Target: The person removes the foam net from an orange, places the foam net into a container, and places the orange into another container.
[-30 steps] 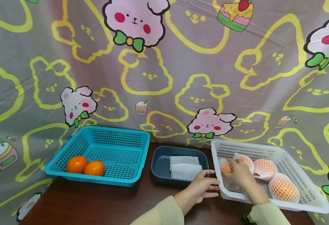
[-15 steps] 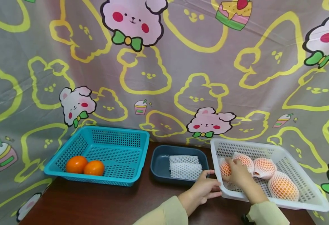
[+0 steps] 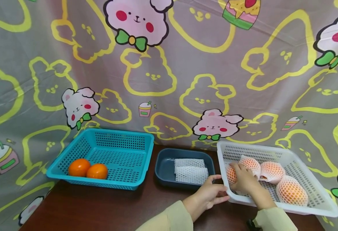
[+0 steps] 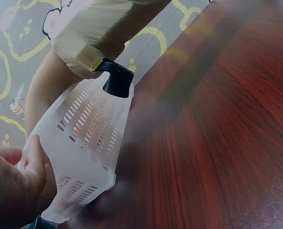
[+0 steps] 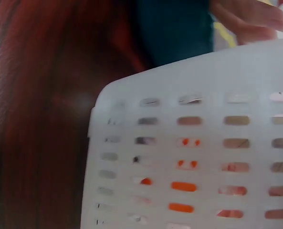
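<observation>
In the head view, my right hand (image 3: 245,179) reaches into the white basket (image 3: 316,208) and grips an orange in a white foam net (image 3: 231,175) at its left end; the fingers partly hide the fruit. Several other netted oranges (image 3: 291,192) lie beside it. My left hand (image 3: 207,197) holds the basket's left rim near the front corner. In the left wrist view, the left hand (image 4: 22,181) has digits on both sides of that rim. Through the slots of the basket wall (image 5: 193,76), the right wrist view shows bits of orange.
A turquoise basket (image 3: 122,184) with two bare oranges (image 3: 97,171) stands at the left. Between the baskets is a dark blue tray (image 3: 164,183) holding white foam net sleeves (image 3: 192,175). All stand on a dark brown table (image 3: 99,208) before a patterned curtain (image 3: 163,106).
My left hand has moved slightly right and its fingers have closed in on the basket rim. My right hand stays at the netted orange, its fingers shifting slightly over it.
</observation>
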`<state>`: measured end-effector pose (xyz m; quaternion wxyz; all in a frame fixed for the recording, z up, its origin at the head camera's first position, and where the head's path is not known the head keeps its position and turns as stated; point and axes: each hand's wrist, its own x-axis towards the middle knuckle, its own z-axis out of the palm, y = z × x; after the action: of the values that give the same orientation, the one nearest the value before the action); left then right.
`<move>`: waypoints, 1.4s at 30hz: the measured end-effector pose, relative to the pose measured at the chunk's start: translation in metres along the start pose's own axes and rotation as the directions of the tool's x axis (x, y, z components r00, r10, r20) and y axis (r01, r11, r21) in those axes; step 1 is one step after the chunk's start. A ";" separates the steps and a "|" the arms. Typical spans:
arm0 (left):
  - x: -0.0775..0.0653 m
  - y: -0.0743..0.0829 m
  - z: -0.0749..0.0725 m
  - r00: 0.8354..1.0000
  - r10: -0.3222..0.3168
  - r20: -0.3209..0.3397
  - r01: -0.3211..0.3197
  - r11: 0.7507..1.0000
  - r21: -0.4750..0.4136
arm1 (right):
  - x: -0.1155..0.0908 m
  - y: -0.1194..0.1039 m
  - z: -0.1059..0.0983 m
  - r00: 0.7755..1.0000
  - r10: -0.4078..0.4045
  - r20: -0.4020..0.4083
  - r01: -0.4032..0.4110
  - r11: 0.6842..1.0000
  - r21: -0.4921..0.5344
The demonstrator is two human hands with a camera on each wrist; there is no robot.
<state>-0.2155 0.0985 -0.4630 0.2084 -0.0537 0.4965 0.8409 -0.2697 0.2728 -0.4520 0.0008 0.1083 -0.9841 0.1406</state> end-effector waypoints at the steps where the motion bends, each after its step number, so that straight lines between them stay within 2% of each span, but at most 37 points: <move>1: 0.000 0.000 0.000 1.000 0.000 0.001 0.000 1.000 -0.004 | 0.000 0.000 0.001 1.000 -0.003 -0.004 0.003 1.000 -0.006; 5: 0.000 0.001 0.000 1.000 0.000 -0.004 0.000 1.000 -0.025 | 0.002 -0.002 0.005 1.000 -0.011 -0.025 0.011 1.000 -0.024; 12: -0.001 0.000 0.003 1.000 0.003 -0.020 -0.003 0.999 -0.040 | 0.003 0.001 0.006 0.998 0.049 -0.025 -0.048 0.999 0.017; 22: -0.003 0.000 0.003 0.999 0.011 -0.033 -0.012 0.999 -0.050 | -0.005 0.003 -0.006 0.994 -0.033 -0.108 0.041 0.996 0.074; 31: -0.003 -0.002 0.001 0.999 0.030 -0.021 -0.031 0.998 -0.059 | -0.012 -0.007 -0.025 0.969 -0.060 -0.239 0.099 0.983 0.157; 42: -0.008 -0.006 -0.003 0.998 0.067 0.003 -0.066 0.998 -0.020 | -0.027 -0.022 -0.046 0.954 -0.112 -0.278 0.160 0.975 0.155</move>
<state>-0.2062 0.0958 -0.4668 0.1807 -0.0375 0.4891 0.8525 -0.2397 0.2711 -0.4027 0.1336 0.1556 -0.9489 0.2398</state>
